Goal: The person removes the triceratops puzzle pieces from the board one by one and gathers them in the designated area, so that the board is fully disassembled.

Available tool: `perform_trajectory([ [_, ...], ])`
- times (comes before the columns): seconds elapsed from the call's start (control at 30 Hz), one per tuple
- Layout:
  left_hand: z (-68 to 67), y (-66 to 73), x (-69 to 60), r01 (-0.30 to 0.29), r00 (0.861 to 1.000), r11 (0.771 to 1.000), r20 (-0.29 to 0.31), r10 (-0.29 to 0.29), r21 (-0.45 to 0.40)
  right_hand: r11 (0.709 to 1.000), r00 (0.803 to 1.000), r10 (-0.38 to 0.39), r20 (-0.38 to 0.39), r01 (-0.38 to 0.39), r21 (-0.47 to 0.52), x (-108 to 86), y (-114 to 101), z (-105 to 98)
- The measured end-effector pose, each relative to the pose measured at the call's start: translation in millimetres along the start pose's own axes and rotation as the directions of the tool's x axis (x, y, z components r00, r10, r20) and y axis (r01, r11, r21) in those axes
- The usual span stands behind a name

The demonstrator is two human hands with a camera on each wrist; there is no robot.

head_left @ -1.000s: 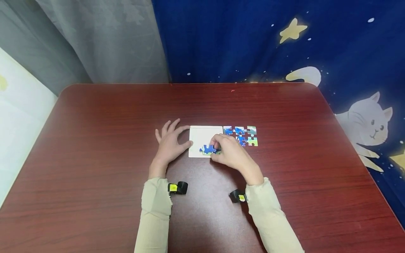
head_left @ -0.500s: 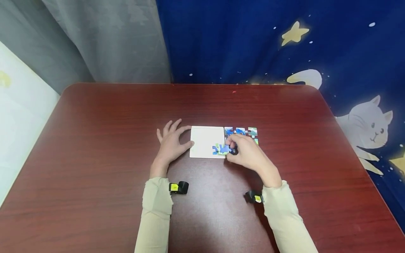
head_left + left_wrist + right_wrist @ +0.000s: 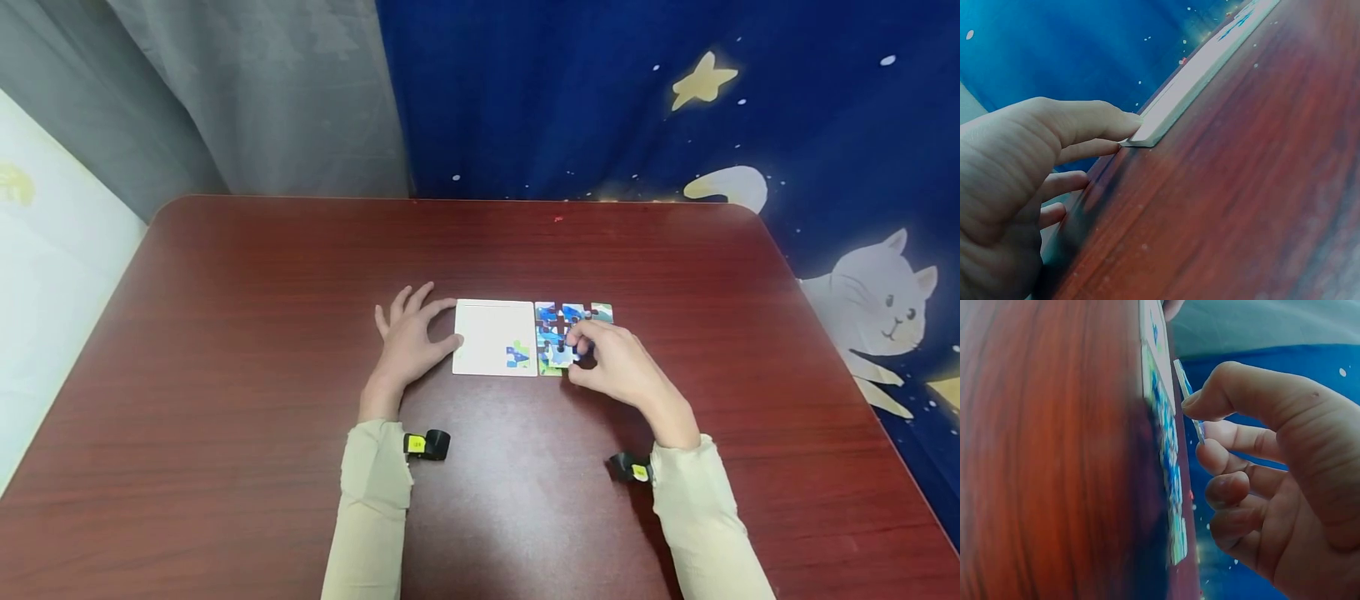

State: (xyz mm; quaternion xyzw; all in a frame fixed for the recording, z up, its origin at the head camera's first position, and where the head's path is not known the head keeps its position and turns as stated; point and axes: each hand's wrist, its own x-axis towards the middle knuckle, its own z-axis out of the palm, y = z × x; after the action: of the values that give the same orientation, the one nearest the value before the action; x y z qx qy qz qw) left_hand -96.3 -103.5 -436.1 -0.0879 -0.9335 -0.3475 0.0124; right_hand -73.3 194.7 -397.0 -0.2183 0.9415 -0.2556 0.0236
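A white puzzle board (image 3: 487,329) lies on the table, with one jigsaw piece (image 3: 517,354) on its lower right corner. My left hand (image 3: 408,346) touches the board's left edge with its thumb and index finger, the other fingers spread. The left wrist view shows the thumb (image 3: 1107,120) against the board's corner. Between thumb and fingertips, my right hand (image 3: 618,362) pinches a jigsaw piece (image 3: 1184,378). It is raised above several blue and green jigsaw pieces (image 3: 546,311) beside the board's right edge. The right hand hides part of those pieces.
The dark red wooden table (image 3: 262,333) extends around the board. Behind it hang a grey curtain (image 3: 300,100) and a blue curtain (image 3: 540,100) with stars and a cat. A small black camera sits on each wrist, the left one (image 3: 435,445) and the right one (image 3: 622,467).
My right hand has moved right with its jigsaw piece, from above the board to above the pieces beside it. The lone piece on the board is now uncovered. My left hand stays put.
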Motion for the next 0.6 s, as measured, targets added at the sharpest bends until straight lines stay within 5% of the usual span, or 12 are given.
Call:
perform_trajectory([
  [0.6, -0.9, 0.9, -0.8, -0.005, 1.0, 1.0, 0.0, 0.005, 0.005, 0.996, 0.996, 0.071, 0.044, -0.074, 0.058, -5.5, 17.9, -3.3],
])
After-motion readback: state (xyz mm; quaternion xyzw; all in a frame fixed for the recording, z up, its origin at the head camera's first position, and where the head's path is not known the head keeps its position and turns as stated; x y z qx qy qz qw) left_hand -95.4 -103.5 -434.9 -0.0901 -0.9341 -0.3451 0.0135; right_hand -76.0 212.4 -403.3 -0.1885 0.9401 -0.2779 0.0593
